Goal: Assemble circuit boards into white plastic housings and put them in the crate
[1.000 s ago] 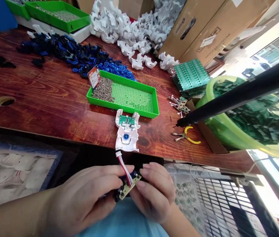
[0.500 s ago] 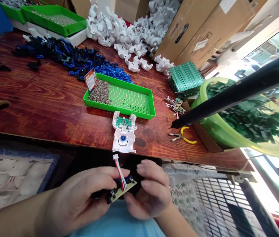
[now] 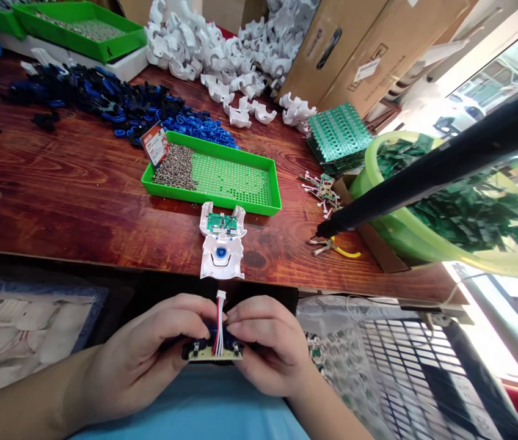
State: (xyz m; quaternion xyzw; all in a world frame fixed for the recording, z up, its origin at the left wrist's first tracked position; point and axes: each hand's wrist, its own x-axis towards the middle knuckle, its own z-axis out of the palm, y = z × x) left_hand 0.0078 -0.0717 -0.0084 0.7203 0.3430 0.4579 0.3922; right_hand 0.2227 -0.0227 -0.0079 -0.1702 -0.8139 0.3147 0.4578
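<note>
Both the left hand [image 3: 149, 342] and right hand [image 3: 270, 342] pinch a wired circuit board [image 3: 204, 354] between them, lower centre of frame, below two white shells [image 3: 210, 264].

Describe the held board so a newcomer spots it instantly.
Find the wooden table. Below its near edge in view, between the left grip and right grip, is the tan board. Upright red and white wires set it apart from the green board in the white shell.

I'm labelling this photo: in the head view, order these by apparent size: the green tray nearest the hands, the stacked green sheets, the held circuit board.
1. Green tray
2. Stacked green sheets
3. Circuit board, partly hidden
</note>
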